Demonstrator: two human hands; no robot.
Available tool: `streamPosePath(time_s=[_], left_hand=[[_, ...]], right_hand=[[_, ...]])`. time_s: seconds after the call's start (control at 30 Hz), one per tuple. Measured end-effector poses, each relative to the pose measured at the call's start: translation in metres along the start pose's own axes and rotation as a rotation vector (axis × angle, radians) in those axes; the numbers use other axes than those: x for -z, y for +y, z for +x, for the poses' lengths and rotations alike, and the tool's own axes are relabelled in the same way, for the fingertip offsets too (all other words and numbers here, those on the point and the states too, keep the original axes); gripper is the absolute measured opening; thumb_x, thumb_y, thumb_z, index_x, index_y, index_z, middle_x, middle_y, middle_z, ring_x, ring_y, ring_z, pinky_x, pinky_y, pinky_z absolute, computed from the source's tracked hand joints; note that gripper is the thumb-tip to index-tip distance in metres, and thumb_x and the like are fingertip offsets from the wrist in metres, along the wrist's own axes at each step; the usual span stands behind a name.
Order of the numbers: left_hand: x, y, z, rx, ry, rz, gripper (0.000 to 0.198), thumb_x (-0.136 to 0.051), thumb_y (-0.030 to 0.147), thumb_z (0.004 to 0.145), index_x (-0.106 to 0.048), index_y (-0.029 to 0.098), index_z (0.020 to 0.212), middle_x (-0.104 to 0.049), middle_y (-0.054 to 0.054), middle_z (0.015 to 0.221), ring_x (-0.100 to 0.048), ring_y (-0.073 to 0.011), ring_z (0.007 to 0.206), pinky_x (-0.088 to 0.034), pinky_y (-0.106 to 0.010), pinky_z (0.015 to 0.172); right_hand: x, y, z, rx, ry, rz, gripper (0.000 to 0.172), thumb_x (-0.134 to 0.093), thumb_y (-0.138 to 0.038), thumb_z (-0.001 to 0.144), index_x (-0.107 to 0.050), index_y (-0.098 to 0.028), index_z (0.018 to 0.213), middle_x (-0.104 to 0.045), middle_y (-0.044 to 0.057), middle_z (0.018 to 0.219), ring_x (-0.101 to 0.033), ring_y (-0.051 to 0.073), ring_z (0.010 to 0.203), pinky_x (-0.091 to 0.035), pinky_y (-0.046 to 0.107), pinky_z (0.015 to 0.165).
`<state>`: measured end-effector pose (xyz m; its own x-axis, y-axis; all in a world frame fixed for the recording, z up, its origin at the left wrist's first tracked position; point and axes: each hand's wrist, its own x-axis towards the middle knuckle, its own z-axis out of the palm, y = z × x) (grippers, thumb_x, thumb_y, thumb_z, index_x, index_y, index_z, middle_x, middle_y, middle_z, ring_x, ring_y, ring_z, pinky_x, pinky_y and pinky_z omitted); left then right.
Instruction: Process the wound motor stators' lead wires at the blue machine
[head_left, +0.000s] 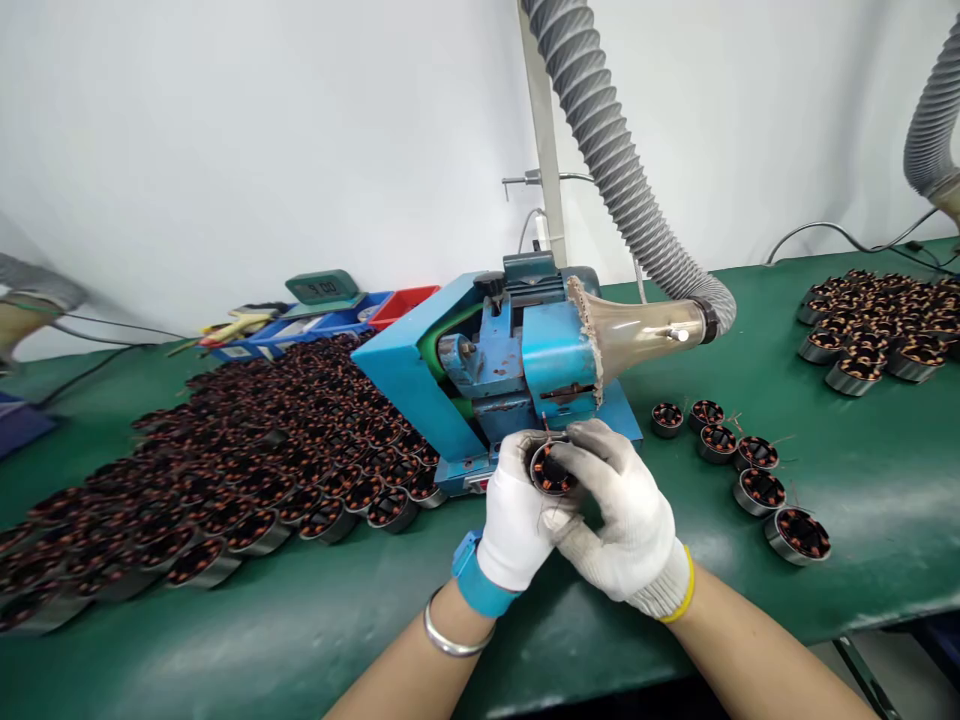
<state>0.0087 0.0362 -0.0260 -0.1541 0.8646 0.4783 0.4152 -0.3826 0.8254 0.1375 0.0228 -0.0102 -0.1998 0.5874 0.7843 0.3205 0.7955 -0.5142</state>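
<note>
One wound stator (pixel 553 470) is held between both gloved hands, just in front of the lower edge of the blue machine (pixel 420 370) and a little above the green table (pixel 862 560). The left hand (pixel 517 520) wraps it from the side and from below, with the fingers closed on its metal ring. The right hand (pixel 622 515) grasps it from the other side, and its thumb and forefinger pinch near the top rim, where thin copper wire ends seem to stand out.

I judge that the step in hand is the arranging of these wire ends close to the machine's front, under the clear funnel (pixel 637 335) of the grey hose. A next move asks for a steady, level hold, so that the fine wires do not bend.

To the right, a short row of similar pieces (pixel 757 490) lies on the table. To the left, a big heap of them (pixel 262 450) reaches the machine.
</note>
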Motion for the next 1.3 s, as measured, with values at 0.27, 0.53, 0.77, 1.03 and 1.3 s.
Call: streamPosePath(time_s=[0.27,0.53,0.77,1.03,1.3], left_hand=[[-0.008,0.01,-0.004,0.144,0.055,-0.114,0.041,-0.073,0.023,0.064,-0.046,0.021,0.094,-0.059,-0.001,0.087,-0.063,-0.0156,0.078,-0.054,-0.031,0.076],[-0.006,0.007,-0.013,0.217,-0.146,-0.24,0.057,-0.064,0.027,0.076,-0.041,0.022,0.128,-0.056,-0.011,0.125,-0.059,-0.0229,0.114,-0.048,-0.039,0.098],[-0.004,0.017,-0.002,0.181,0.07,0.146,0.046,-0.078,0.033,0.06,-0.051,0.021,0.095,-0.066,-0.003,0.088,-0.066,-0.0218,0.079,-0.055,-0.037,0.074],[-0.01,0.007,-0.011,0.078,-0.077,0.1,0.041,-0.071,0.027,0.066,-0.048,0.022,0.1,-0.062,-0.003,0.088,-0.065,-0.0199,0.079,-0.055,-0.036,0.072],[-0.013,0.009,-0.012,0.203,0.018,-0.121,0.051,-0.07,0.026,0.07,-0.043,0.022,0.112,-0.061,-0.006,0.106,-0.064,-0.0197,0.095,-0.052,-0.038,0.088]], right_hand=[[-0.009,0.015,-0.004,-0.752,0.332,0.617,0.018,-0.053,-0.035,0.09,-0.062,-0.02,0.09,-0.068,0.008,0.092,-0.066,0.022,0.086,-0.056,0.037,0.075],[-0.017,0.009,-0.001,-0.844,0.257,0.624,0.029,-0.064,-0.039,0.078,-0.065,-0.018,0.099,-0.069,0.008,0.099,-0.066,0.023,0.093,-0.055,0.035,0.084],[0.004,0.023,0.006,-0.867,0.508,0.67,0.025,-0.062,-0.04,0.081,-0.067,-0.016,0.085,-0.064,0.003,0.074,-0.062,0.017,0.071,-0.053,0.031,0.07],[-0.005,0.014,0.01,-0.951,0.221,0.696,0.024,-0.068,-0.038,0.073,-0.067,-0.016,0.083,-0.063,0.001,0.068,-0.059,0.015,0.063,-0.051,0.028,0.063],[-0.004,0.025,0.005,-0.965,0.371,0.711,0.03,-0.069,-0.038,0.071,-0.062,-0.019,0.092,-0.067,0.003,0.081,-0.065,0.018,0.074,-0.055,0.032,0.07]])
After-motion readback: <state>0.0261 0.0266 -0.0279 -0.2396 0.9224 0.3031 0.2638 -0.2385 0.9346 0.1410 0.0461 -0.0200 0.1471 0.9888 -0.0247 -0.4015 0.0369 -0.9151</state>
